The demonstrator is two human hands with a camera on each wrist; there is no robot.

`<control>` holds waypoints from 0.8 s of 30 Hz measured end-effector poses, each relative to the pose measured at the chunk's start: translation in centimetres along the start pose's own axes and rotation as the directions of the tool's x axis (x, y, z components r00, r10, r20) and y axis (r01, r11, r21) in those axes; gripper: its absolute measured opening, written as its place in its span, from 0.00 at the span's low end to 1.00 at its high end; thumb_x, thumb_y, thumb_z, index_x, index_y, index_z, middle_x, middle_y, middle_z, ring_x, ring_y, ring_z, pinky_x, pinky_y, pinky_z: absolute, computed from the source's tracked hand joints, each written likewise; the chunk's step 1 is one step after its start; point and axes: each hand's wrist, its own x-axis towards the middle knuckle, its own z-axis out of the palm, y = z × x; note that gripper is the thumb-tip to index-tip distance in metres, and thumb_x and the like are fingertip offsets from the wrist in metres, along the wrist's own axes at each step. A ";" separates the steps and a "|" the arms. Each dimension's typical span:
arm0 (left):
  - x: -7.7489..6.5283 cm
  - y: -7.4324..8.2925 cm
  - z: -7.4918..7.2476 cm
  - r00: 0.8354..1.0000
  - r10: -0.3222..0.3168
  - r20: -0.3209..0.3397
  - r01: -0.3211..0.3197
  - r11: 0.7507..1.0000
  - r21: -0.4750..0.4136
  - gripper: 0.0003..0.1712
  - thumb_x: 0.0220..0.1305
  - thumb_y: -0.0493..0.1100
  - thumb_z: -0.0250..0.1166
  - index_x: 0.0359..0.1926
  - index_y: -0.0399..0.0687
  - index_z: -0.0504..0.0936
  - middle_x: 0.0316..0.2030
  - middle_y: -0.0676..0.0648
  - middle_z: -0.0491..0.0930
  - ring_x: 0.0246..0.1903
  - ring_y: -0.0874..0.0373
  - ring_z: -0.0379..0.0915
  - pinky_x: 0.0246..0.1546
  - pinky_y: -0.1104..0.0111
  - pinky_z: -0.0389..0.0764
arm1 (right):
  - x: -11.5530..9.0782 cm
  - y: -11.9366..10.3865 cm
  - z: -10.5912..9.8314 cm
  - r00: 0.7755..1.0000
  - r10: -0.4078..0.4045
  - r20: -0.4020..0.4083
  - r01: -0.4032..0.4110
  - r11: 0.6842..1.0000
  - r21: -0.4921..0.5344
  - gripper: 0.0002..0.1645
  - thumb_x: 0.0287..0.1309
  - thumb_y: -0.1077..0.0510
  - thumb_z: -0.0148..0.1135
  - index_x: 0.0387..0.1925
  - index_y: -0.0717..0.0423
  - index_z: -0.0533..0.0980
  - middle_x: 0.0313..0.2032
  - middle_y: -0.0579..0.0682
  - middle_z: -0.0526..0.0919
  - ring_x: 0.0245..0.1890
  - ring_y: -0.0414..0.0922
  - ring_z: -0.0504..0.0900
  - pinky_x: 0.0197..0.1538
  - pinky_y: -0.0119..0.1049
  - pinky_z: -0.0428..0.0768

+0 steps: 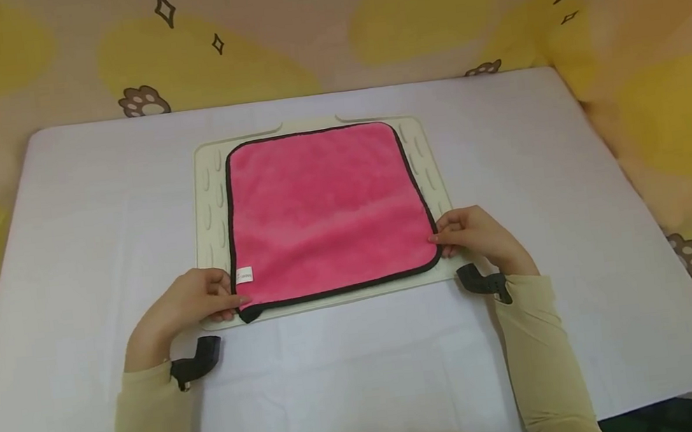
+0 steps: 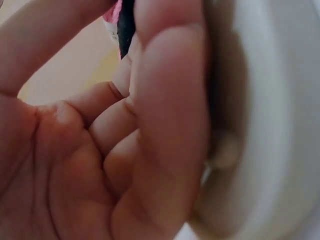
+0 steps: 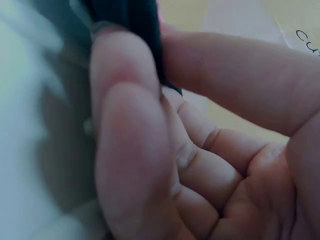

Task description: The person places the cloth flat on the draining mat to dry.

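A pink cloth (image 1: 326, 204) with a dark edging lies spread over a pale cream board (image 1: 209, 209). Its near left corner, below a small white label (image 1: 244, 275), is pinched by my left hand (image 1: 193, 299) between thumb and fingers; a bit of the dark corner folds over there. My right hand (image 1: 481, 233) pinches the right edge close to the near right corner. In the left wrist view, the curled left fingers (image 2: 170, 100) hide most of the cloth. Dark edging (image 3: 127, 20) shows between thumb and index finger in the right wrist view.
The board rests on a white-covered table (image 1: 578, 255). Raised oval ridges run along the board's sides, and its far edge has a notch. Behind the table hangs a yellow patterned fabric (image 1: 314, 29). Black wrist devices (image 1: 196, 360) sit below both hands.
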 end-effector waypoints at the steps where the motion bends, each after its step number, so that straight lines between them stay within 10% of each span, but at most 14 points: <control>1: -0.1 0.0 0.0 1.000 -0.001 0.002 0.001 1.000 -0.003 0.16 0.58 0.43 0.68 0.25 0.39 0.71 0.18 0.50 0.78 0.21 0.58 0.76 0.24 0.72 0.73 | 0.0 0.0 0.1 1.000 0.002 -0.002 -0.002 1.000 0.004 0.12 0.55 0.65 0.65 0.33 0.72 0.74 0.21 0.47 0.81 0.20 0.39 0.78 0.31 0.29 0.79; 24: 0.0 -0.7 -0.1 0.999 0.022 0.046 -0.016 0.994 -0.108 0.12 0.61 0.40 0.64 0.32 0.33 0.75 0.22 0.47 0.80 0.24 0.57 0.79 0.29 0.71 0.79 | -0.4 0.6 -0.2 1.000 0.001 -0.016 -0.001 1.000 -0.010 0.13 0.56 0.63 0.65 0.35 0.72 0.74 0.23 0.51 0.81 0.22 0.40 0.79 0.30 0.31 0.79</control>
